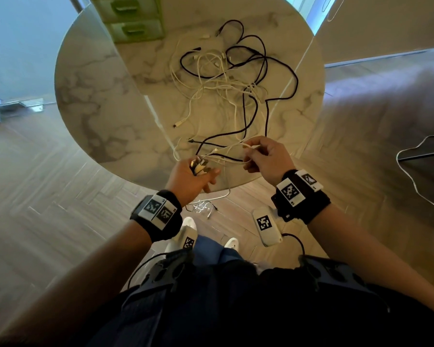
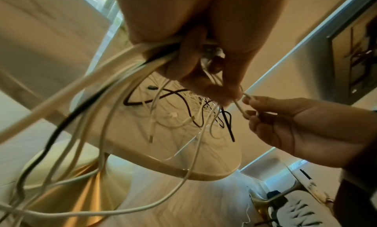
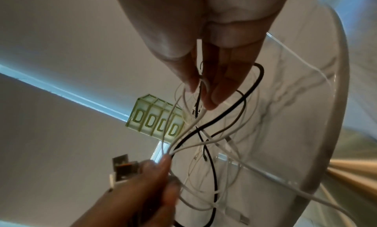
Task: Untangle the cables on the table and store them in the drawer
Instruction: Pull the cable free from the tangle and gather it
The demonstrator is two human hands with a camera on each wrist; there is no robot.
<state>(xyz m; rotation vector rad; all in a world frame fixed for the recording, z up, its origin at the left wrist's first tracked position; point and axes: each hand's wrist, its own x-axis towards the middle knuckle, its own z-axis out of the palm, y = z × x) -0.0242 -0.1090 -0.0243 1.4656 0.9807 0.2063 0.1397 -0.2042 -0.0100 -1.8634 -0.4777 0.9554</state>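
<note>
thin white and black cables (image 1: 226, 78) in a loose snarl — left hand (image 1: 193, 179) gripping plug ends, right hand (image 1: 266, 159) pinching a white strand

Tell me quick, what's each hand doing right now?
Left hand: closed around a bunch of cable ends.
Right hand: fingers pinching one white cable.

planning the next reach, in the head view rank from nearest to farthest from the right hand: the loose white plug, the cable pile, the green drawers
1. Loose white plug, up and left of the right hand.
2. Cable pile, straight ahead at mid table.
3. Green drawers, at the far left edge.
</note>
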